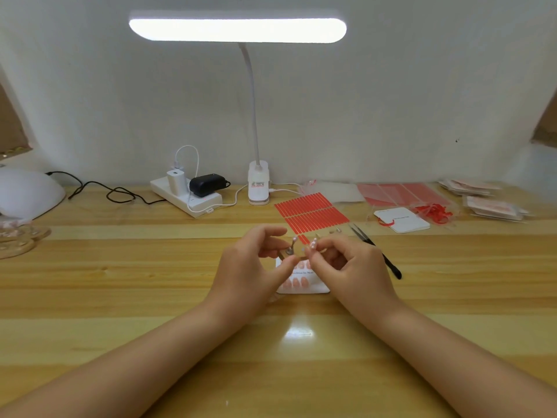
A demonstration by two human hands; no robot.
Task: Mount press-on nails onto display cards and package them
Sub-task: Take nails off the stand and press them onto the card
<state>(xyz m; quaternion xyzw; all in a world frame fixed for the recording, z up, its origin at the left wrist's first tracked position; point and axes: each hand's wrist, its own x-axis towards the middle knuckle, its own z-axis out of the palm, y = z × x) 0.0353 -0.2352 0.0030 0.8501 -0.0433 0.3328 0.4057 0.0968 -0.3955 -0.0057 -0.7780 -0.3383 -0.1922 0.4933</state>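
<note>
Left hand (256, 260): raised over the middle of the bench (120, 297); fingers curled, thumb and forefinger pinching a small metal nail stand (290, 248); a pale nail on its top end
Right hand (346, 263): just beside the left, fingertips nearly meeting it; thumb and forefinger pinching a pearl-trimmed press-on nail (313, 245)
Display card (301, 279): white, flat on the bench under both hands; pink nails already in rows on it; partly hidden by the fingers
Red adhesive strips (312, 212): sheet lying beyond the hands, toward the back edge
Tweezers (375, 247): black, lying right of the hands, tips pointing to the back edge
Spare card (402, 219): white, with a red tie, toward the back right
Packed bags (491, 203): stacked at the back right corner
Desk lamp (238, 30): lit, base at the back edge
Power strip (187, 197): back edge, left of the lamp base
</note>
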